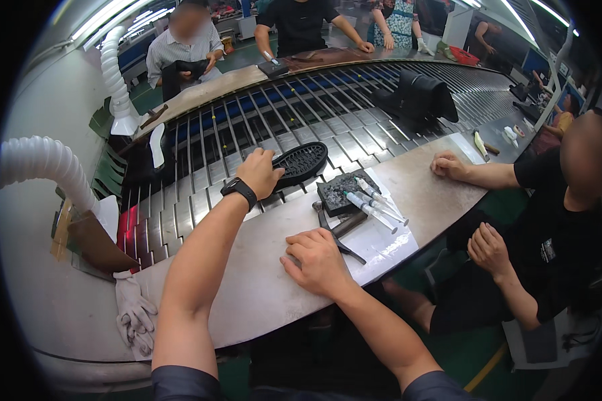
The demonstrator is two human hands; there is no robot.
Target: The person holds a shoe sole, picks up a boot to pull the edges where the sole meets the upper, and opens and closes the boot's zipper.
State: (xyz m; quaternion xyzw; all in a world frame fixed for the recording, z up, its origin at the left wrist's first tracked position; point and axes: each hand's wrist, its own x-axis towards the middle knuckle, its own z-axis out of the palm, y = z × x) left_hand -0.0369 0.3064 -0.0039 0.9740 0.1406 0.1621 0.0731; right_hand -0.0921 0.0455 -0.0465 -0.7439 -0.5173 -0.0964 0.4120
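Observation:
My left hand [257, 175], with a black band on its wrist, is closed on the near left end of a black shoe sole [303, 162]. The sole's ridged, patterned face is up, over the metal slats of the conveyor. My right hand [318, 262] rests on the pale worktop with loosely bent fingers, thumb apart, and nothing visible in it. Just beyond it lies a hammer [350, 224] with a long dark head. A dark foam block [341, 192] sits beside the hammer, and several syringes [380, 207] lean on it with their tips against it.
The conveyor [234, 123] runs behind the worktop [261, 287], carrying black boots [418, 97]. White gloves [135, 313] hang at the left edge, below white hoses [47, 164]. A co-worker's hand [450, 164] rests on the worktop's right end. Other people stand across the conveyor.

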